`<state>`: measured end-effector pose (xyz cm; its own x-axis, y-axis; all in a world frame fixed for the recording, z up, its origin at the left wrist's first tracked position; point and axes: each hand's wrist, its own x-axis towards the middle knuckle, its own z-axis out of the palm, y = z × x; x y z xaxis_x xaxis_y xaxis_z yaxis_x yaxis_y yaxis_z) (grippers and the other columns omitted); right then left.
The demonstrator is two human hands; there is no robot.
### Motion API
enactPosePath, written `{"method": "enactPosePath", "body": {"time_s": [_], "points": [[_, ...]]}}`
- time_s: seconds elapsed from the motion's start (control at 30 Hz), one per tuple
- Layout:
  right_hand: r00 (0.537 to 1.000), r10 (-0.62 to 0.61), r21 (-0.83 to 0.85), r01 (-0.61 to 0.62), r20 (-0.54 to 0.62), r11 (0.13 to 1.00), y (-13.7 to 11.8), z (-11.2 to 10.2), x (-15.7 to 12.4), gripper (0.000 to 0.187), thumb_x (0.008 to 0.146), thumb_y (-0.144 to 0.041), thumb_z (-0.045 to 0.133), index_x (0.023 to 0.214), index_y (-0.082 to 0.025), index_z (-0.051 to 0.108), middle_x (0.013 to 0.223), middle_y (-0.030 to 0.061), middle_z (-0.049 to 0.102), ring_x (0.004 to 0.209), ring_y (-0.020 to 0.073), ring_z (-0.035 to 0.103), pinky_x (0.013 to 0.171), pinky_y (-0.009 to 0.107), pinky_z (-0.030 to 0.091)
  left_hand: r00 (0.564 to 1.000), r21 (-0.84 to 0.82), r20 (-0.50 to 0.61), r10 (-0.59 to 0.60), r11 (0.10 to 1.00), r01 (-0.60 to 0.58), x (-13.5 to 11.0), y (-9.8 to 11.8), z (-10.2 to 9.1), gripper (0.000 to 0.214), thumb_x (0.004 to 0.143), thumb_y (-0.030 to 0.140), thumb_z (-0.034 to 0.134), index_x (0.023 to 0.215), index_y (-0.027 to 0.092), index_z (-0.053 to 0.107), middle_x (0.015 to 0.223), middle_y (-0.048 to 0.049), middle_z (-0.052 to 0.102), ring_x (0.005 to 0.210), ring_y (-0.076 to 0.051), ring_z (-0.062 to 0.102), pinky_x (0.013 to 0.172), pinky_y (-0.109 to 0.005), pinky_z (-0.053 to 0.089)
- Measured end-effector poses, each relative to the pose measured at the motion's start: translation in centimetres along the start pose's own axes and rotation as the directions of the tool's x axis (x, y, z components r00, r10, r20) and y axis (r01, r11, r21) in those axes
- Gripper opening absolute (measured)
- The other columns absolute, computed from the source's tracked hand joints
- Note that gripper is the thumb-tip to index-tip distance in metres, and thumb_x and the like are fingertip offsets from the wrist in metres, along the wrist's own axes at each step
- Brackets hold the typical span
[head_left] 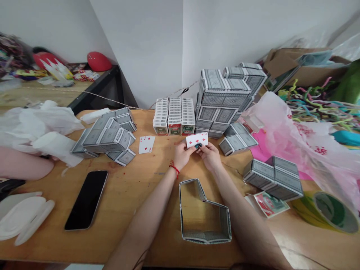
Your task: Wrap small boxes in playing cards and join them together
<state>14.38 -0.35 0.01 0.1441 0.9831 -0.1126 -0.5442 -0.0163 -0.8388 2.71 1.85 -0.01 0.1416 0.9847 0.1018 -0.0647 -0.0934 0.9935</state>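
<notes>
Both of my hands meet over the middle of the wooden table, and together they hold a playing card with red diamonds, face up. My left hand, with a red string at the wrist, pinches the card's left side. My right hand pinches its right side. A second diamond card lies flat on the table to the left. Between my forearms stands a low open frame made of cards. Behind the held card are rows of card packs standing on edge.
Grey card boxes are stacked at back right, piled at left and lying at right. A black phone lies front left. White wrappers, a pink plastic bag, a tape roll and a loose pack crowd the sides.
</notes>
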Motion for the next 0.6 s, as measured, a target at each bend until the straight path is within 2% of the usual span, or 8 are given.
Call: {"method": "enactPosePath", "body": {"time_s": [0.07, 0.2, 0.3, 0.4, 0.47, 0.6], "points": [[0.999, -0.038, -0.06, 0.037, -0.024, 0.998, 0.14, -0.07, 0.08, 0.017, 0.06, -0.027, 0.07, 0.07, -0.018, 0.059, 0.061, -0.0026, 0.057, 0.051, 0.0083, 0.048, 0.054, 0.024, 0.042, 1.0, -0.013, -0.009, -0.003, 1.0, 0.003, -0.12, 0.25, 0.18, 0.024, 0.065, 0.021, 0.062, 0.087, 0.013, 0.061, 0.091, -0.0073, 0.064, 0.081, -0.017, 0.058, 0.072, -0.028, 0.045], [0.996, -0.083, -0.258, 0.073, -0.029, 0.963, 0.52, -0.35, 0.18, 0.018, 0.061, -0.032, 0.068, 0.066, -0.018, 0.057, 0.056, -0.0033, 0.055, 0.049, 0.0098, 0.047, 0.051, 0.024, 0.039, 0.991, -0.038, -0.125, 0.046, 0.998, -0.051, -0.27, 0.85, 0.24, 0.034, 0.063, 0.016, 0.062, 0.097, 0.015, 0.056, 0.097, -0.0068, 0.063, 0.084, -0.015, 0.058, 0.073, -0.026, 0.045], [0.997, -0.081, -0.351, 0.071, -0.014, 0.934, 0.74, -0.49, 0.18, 0.02, 0.06, -0.034, 0.067, 0.064, -0.018, 0.056, 0.053, -0.0034, 0.053, 0.048, 0.0108, 0.047, 0.049, 0.024, 0.037, 0.979, -0.018, -0.195, 0.065, 0.997, -0.07, -0.14, 0.95, -0.06, 0.024, 0.064, 0.017, 0.06, 0.089, 0.015, 0.06, 0.09, -0.0051, 0.064, 0.08, -0.014, 0.058, 0.07, -0.024, 0.045], [0.993, -0.102, -0.329, 0.079, -0.052, 0.941, 0.77, -0.52, 0.22, 0.023, 0.06, -0.037, 0.067, 0.066, -0.018, 0.055, 0.055, -0.003, 0.055, 0.048, 0.0107, 0.047, 0.048, 0.024, 0.037, 0.972, -0.021, -0.233, 0.02, 0.999, -0.025, 0.06, 0.68, -0.27, 0.014, 0.065, 0.021, 0.06, 0.077, 0.014, 0.06, 0.073, -0.0022, 0.062, 0.064, -0.011, 0.055, 0.059, -0.022, 0.043], [0.991, -0.105, -0.276, 0.077, -0.089, 0.958, 0.72, -0.52, 0.29, 0.024, 0.061, -0.039, 0.067, 0.068, -0.018, 0.056, 0.058, -0.0026, 0.056, 0.049, 0.0102, 0.047, 0.048, 0.024, 0.038, 0.978, -0.04, -0.209, -0.011, 0.999, 0.003, 0.14, 0.47, -0.23, 0.013, 0.064, 0.023, 0.062, 0.072, 0.014, 0.058, 0.066, -0.0001, 0.06, 0.057, -0.009, 0.052, 0.054, -0.02, 0.041], [0.979, -0.12, -0.225, 0.081, -0.167, 0.971, 0.6, -0.62, 0.51, 0.027, 0.06, -0.041, 0.067, 0.073, -0.018, 0.06, 0.065, -0.0009, 0.061, 0.052, 0.0106, 0.05, 0.049, 0.024, 0.04, 0.994, -0.067, -0.091, -0.066, 0.996, 0.06, 0.23, 0.32, 0.03, 0.015, 0.063, 0.025, 0.063, 0.069, 0.014, 0.054, 0.06, 0.0015, 0.057, 0.053, -0.008, 0.05, 0.051, -0.02, 0.04]]}}
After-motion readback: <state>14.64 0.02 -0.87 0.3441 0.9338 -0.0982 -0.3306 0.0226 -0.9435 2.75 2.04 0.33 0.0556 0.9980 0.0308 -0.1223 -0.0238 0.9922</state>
